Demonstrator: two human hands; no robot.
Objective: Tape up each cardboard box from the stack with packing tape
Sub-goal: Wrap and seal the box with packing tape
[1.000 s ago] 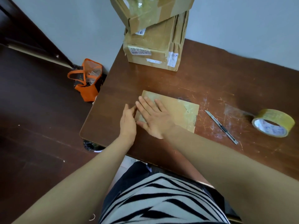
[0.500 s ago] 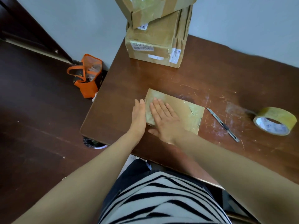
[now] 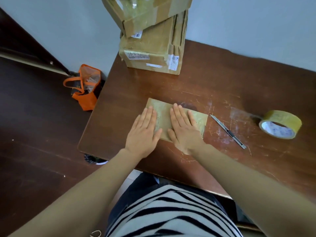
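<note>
Two hands are laid flat on the box [image 3: 163,117]. The fingers [image 3: 150,115] of the left hand [image 3: 143,132] are kept straight and close together, spread over the box's left edge, with the heel of the palm on the table [image 3: 222,86]. The right hand [image 3: 183,129] is pressed on the box's right half, its fingers [image 3: 177,113] likewise straight and pointed away from the body, the thumb turned toward the left hand. Nothing is gripped by either hand. A strip of glossy, taped cardboard is left showing between the two hands, and the far right corner of the box is uncovered.

The box is set flat on the near left part of the table. A knife [image 3: 228,131] is placed just right of it, not touching, its tip toward the box. The tape [image 3: 280,124] is seen well apart, farther right, lying with its hole upward. A stack [image 3: 153,48] of boxes is found at the far edge by the wall, the upper one tilted askew on the lower. An orange bag [image 3: 85,89] is seen on the floor, left of the table.
</note>
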